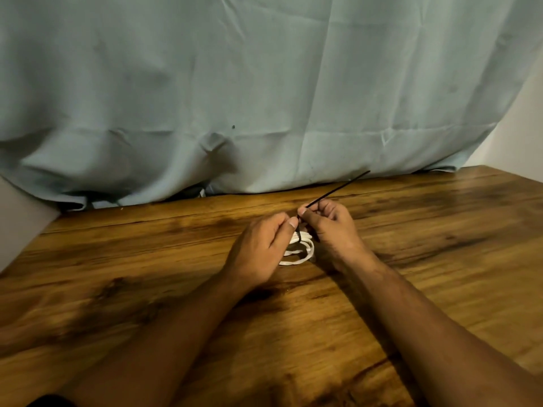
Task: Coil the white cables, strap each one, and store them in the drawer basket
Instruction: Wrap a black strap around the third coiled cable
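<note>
Cable (299, 249): white, coiled; lies on the table (426, 259) between the two hands, near the middle.
Tie (338, 189): black; looped round the coil's far side; its long tail slants up and right, over the table's far edge.
Left hand (260, 248): fingers curled, pinching the tie at the coil.
Right hand (329, 224): thumb and fingers pinch the tail just above the coil.
Curtain (235, 83): pale blue, hanging behind the table.

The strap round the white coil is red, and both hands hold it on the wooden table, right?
No, the strap is black, not red; the head view shows it. The rest stands: left hand and right hand both hold it round the white coil on the wooden table.
</note>
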Action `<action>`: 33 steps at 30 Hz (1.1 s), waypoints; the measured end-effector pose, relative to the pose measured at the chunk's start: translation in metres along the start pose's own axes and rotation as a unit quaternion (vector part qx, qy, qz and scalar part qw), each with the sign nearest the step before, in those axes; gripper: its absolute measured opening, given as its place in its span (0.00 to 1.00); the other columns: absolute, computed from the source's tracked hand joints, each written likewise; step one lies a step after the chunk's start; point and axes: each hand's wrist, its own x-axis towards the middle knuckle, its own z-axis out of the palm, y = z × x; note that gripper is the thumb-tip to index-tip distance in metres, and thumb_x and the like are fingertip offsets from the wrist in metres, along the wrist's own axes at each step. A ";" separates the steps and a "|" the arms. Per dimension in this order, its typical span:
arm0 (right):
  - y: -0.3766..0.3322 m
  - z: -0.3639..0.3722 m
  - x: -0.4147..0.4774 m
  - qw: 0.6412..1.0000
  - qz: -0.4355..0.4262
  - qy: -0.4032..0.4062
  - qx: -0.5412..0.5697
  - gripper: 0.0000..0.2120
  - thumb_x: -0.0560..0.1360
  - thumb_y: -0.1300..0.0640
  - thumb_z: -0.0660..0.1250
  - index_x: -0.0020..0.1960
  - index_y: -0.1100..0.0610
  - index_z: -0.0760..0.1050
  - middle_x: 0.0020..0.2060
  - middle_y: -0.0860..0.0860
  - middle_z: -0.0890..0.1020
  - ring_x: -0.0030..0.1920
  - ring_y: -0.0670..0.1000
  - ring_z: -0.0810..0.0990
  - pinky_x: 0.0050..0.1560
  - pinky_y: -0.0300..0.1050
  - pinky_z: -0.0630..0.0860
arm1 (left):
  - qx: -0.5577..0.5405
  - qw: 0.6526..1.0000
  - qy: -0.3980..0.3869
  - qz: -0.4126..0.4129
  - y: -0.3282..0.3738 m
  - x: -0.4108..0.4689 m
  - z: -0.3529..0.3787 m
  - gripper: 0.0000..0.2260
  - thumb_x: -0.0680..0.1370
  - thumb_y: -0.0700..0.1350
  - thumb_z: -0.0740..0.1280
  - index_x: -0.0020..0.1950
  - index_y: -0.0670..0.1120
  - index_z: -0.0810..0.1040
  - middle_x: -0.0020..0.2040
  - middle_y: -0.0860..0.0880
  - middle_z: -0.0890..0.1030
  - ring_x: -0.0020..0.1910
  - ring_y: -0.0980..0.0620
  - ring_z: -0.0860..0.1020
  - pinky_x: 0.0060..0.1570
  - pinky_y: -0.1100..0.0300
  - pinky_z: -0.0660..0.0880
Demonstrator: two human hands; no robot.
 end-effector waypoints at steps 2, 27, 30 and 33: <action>0.000 -0.001 0.001 1.000 0.010 0.012 -0.004 0.10 0.81 0.65 0.68 0.41 0.57 0.80 0.32 0.54 0.84 0.33 0.51 0.81 0.40 0.47 0.78 | -0.009 1.000 0.007 -0.007 0.001 0.000 0.002 0.11 0.83 0.57 0.59 0.47 0.53 0.74 0.32 0.57 0.73 0.32 0.57 0.71 0.36 0.49 0.72; 0.003 -0.020 0.005 0.999 0.015 0.034 -0.021 0.11 0.77 0.55 0.75 0.57 0.56 0.79 0.40 0.49 0.84 0.40 0.48 0.83 0.47 0.49 0.80 | -0.114 0.991 -0.060 -0.044 -0.002 -0.001 -0.004 0.09 0.85 0.51 0.62 0.48 0.49 0.74 0.31 0.62 0.74 0.31 0.62 0.69 0.35 0.58 0.65; 0.002 -0.021 0.005 0.995 0.027 -0.094 -0.015 0.16 0.74 0.45 0.77 0.50 0.57 0.84 0.38 0.56 0.84 0.43 0.59 0.79 0.48 0.55 0.76 | -0.174 0.979 -0.033 -0.097 -0.011 0.002 -0.006 0.10 0.85 0.50 0.62 0.47 0.47 0.75 0.31 0.57 0.71 0.31 0.57 0.67 0.33 0.57 0.64; 0.008 -0.013 0.004 0.985 0.036 -0.167 -0.036 0.19 0.69 0.48 0.81 0.53 0.59 0.85 0.48 0.66 0.85 0.49 0.64 0.79 0.54 0.68 0.73 | -0.212 0.968 -0.010 -0.136 -0.016 0.005 -0.006 0.10 0.85 0.50 0.62 0.45 0.49 0.75 0.30 0.56 0.69 0.28 0.57 0.66 0.29 0.62 0.63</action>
